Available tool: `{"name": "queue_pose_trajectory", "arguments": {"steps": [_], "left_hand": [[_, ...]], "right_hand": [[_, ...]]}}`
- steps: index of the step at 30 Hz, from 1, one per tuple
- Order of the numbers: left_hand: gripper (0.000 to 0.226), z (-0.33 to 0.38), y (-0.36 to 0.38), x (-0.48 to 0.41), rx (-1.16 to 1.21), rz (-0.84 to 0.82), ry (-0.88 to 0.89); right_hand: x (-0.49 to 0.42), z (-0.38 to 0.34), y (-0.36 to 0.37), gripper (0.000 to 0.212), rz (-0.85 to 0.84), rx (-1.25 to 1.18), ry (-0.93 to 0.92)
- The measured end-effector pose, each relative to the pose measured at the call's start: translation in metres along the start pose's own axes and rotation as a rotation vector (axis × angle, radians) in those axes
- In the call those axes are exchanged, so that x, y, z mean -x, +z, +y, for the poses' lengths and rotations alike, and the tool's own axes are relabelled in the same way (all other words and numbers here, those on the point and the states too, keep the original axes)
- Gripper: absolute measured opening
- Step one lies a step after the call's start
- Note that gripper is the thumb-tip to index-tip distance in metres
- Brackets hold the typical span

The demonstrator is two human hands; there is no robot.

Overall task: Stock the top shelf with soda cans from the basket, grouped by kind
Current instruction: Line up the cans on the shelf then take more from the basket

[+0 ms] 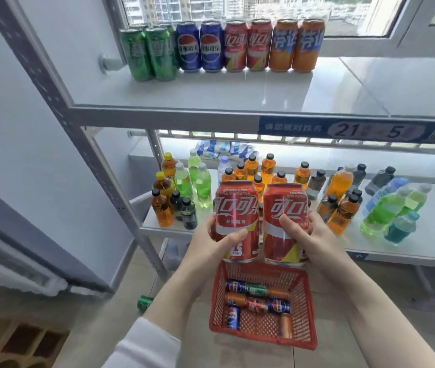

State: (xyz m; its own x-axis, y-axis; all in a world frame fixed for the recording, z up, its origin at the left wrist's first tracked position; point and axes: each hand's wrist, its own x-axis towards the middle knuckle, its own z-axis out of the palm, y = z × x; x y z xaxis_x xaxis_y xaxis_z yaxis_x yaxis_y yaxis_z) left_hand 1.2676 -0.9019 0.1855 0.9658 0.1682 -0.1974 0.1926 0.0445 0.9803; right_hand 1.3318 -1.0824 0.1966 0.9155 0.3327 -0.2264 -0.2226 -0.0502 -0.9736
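Red cola cans fill both hands: the left hand (205,241) curls fingers and thumb round the left can (237,208), and the right hand (317,235) grips the right can (285,211) the same way. Both cans are upright, side by side and almost touching, held above the basket (264,339) and well below the top shelf (237,94). On that shelf a row stands at the back: green cans (147,53), then blue cans (200,46), two red cans (246,45), and orange cans (296,45) at the right end. The step in hand looks like carrying this pair up to join their kind. The next move calls for lifting both over the shelf's front edge and setting them just in front of the red pair, clear of blue and orange, landing flat so neither tips a neighbour. More mixed cans (257,301) lie in the basket, so the stocking seems roughly half done, and one stray green can (145,305) lies on the floor beside it
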Motion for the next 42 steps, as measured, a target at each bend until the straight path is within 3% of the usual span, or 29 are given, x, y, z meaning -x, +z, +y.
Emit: {"name": "queue_pose_trajectory", "arguments": {"steps": [4,15,21,24,30,36,42], "left_hand": [[0.066,0.029,-0.024,-0.028,-0.035,-0.001,0.059],[0.070,0.092,-0.028,-0.125,-0.037,-0.040,0.215],[0.050,0.133,-0.017,-0.174,-0.089,-0.011,0.313],[0.064,0.151,-0.018,-0.197,-0.136,-0.009,0.349],[0.044,0.172,-0.029,-0.240,-0.171,-0.003,0.371],[0.046,0.189,-0.048,-0.287,-0.145,-0.020,0.382],[0.055,0.203,-0.069,-0.335,-0.182,-0.100,0.367]], "right_hand": [[-0.030,-0.030,0.021,0.077,-0.006,-0.007,-0.088],[-0.108,-0.093,0.009,0.071,-0.030,-0.025,-0.192],[-0.156,-0.133,-0.012,0.074,-0.067,-0.012,-0.263],[-0.183,-0.151,-0.016,0.071,-0.080,-0.024,-0.292],[-0.226,-0.173,-0.012,0.078,-0.085,0.009,-0.366],[-0.265,-0.188,0.001,0.071,0.004,0.065,-0.446],[-0.305,-0.197,0.010,0.083,0.115,0.083,-0.474]]}}
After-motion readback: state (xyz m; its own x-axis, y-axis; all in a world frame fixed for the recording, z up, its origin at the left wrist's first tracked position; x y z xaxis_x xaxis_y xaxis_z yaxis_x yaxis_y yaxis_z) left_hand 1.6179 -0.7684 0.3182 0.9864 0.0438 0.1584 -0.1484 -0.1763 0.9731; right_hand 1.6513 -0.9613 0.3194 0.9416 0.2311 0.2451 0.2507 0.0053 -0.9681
